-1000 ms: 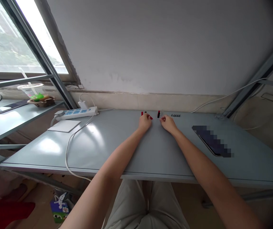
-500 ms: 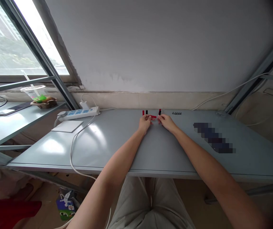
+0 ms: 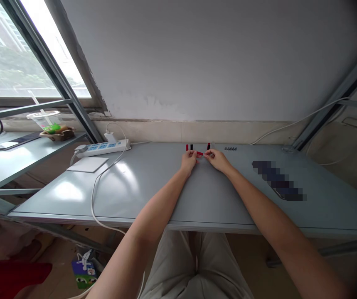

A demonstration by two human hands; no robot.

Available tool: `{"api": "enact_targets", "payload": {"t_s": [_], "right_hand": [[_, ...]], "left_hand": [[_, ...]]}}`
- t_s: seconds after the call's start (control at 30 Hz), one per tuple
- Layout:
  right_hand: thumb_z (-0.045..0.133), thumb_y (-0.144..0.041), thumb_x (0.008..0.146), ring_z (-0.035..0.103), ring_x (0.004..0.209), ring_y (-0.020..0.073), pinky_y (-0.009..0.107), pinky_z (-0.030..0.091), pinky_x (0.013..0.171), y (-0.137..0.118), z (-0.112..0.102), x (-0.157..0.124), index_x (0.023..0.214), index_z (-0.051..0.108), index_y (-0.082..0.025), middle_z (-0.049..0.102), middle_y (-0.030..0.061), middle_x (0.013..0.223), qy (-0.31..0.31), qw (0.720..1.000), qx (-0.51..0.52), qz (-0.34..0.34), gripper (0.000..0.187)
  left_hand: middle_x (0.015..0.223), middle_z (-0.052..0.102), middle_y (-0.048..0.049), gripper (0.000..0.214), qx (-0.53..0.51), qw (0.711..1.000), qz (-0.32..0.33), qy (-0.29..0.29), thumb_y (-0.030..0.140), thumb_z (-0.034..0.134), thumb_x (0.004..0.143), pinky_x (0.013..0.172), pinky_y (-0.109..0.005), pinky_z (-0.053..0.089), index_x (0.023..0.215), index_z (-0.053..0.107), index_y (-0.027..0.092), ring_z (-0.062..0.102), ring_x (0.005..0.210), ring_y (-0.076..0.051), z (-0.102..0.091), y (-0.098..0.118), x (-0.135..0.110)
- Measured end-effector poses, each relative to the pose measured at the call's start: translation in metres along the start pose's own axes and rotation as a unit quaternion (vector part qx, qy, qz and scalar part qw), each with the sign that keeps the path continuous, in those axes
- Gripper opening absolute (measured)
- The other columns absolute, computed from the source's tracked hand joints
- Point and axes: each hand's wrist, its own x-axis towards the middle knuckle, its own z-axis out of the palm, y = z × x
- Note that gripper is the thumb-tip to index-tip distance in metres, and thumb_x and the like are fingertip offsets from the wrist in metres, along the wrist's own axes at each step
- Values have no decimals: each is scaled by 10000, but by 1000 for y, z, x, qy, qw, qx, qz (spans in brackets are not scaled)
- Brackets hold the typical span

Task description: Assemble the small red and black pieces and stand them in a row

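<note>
Both my hands meet at the far middle of the grey table (image 3: 203,195). My left hand (image 3: 189,160) is closed, pinching one end of a small red stick-like piece (image 3: 200,153). My right hand (image 3: 217,158) is closed too, its fingertips at the other end of that red piece. Just behind the hands stand small upright pieces: a red one (image 3: 187,147), a black one (image 3: 191,146) and a dark red one (image 3: 208,145). A short row of tiny dark parts (image 3: 230,148) lies to the right of them.
A white power strip (image 3: 103,146) with a plugged charger and a white cable (image 3: 94,187) lies at the left, next to a white square pad (image 3: 87,165). A dark flat device (image 3: 278,182) lies at the right. A drink cup (image 3: 43,120) stands on the neighbouring table by the window.
My hands have come together: the red piece, first by my left hand alone, is now held between both hands. The view has shifted slightly.
</note>
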Motion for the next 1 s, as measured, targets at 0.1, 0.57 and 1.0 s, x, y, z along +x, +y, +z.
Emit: {"api": "enact_targets", "payload": {"t_s": [0.1, 0.57, 1.0], "right_hand": [[535, -294, 752, 510, 621, 120, 255, 404, 649, -4, -3, -2, 837, 607, -182, 613, 29, 769, -5, 998, -63, -29, 158], [527, -244, 760, 538, 739, 145, 248, 377, 676, -3, -5, -3, 837, 579, -179, 619, 45, 875, -25, 986, -136, -92, 113], [558, -185, 735, 556, 856, 199, 326, 379, 763, -2, -9, -3, 834, 596, -190, 624, 62, 873, 22, 971, -238, -3, 107]], "left_hand": [[927, 662, -94, 181, 10, 1000, -2, -1, 254, 431, 854, 524, -192, 412, 908, 550, 128, 508, 518, -50, 0, 0, -1], [798, 634, -50, 115, 29, 999, 19, -36, 208, 614, 716, 576, -197, 440, 797, 582, 132, 538, 617, -76, 1, 4, -7], [727, 604, -38, 157, 11, 999, 28, -9, 261, 630, 695, 584, -219, 441, 786, 583, 142, 531, 629, -93, 0, -1, -3]]}}
